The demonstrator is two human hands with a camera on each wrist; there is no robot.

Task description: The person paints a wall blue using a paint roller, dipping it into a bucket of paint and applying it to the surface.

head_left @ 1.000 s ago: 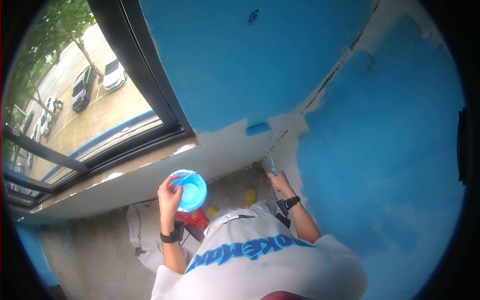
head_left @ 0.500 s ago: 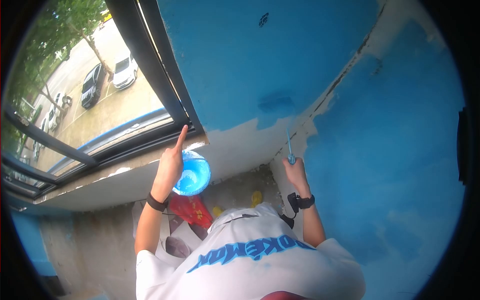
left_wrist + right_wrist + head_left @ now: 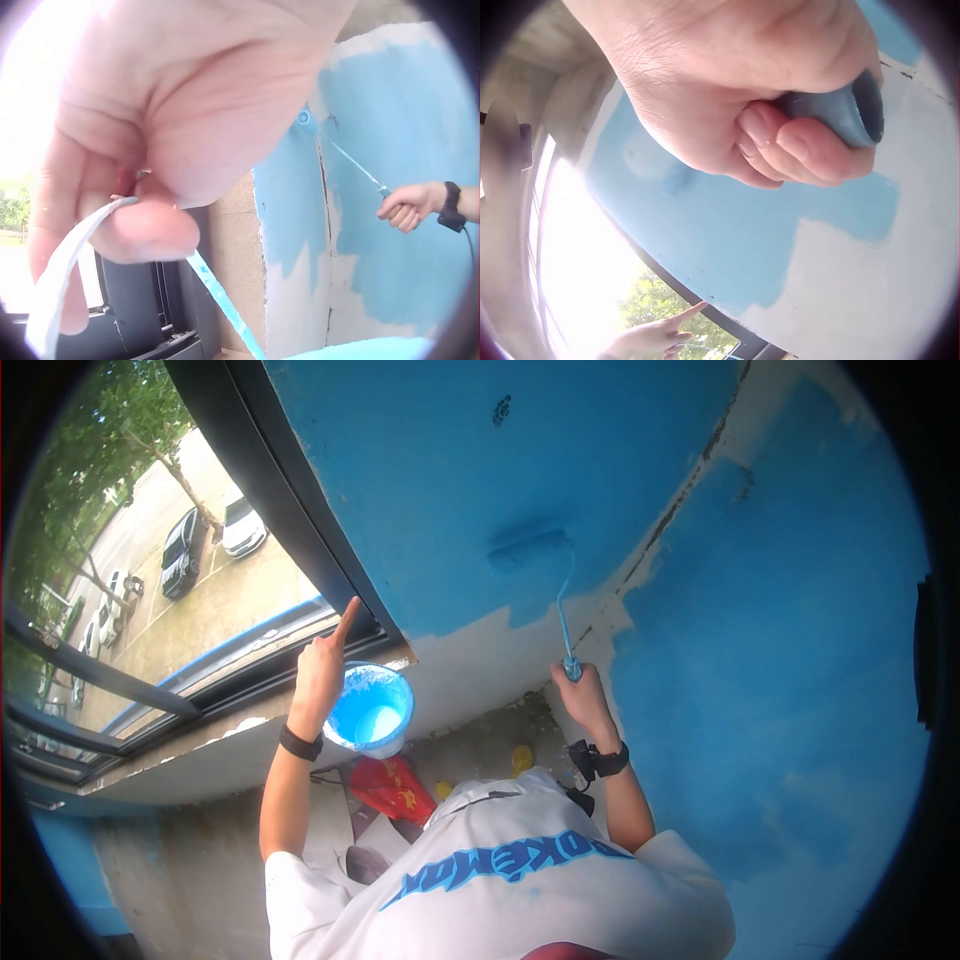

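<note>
My left hand (image 3: 320, 678) holds a paint bucket (image 3: 393, 695) by its thin handle (image 3: 226, 306), with the index finger stretched out toward the window frame. Bright blue paint lies inside the bucket. In the left wrist view the handle runs through the curled fingers. My right hand (image 3: 588, 705) grips a paint roller (image 3: 530, 550) by its grip, whose hollow end (image 3: 855, 112) shows in the right wrist view. The roller's sleeve lies against the blue wall (image 3: 430, 480), above the ragged lower edge of the paint.
A dark window frame (image 3: 270, 480) and its rough sill (image 3: 230, 730) stand at the left. A cracked corner joins a second, patchily blue wall (image 3: 760, 660) at the right. Below the bucket lies a red bag-like item (image 3: 388, 790) near yellow shoes (image 3: 522, 760) on the concrete floor.
The roller has gone up the wall from the unpainted edge onto the blue area. My left index finger has straightened out, and the left hand has shifted a little up and left.
</note>
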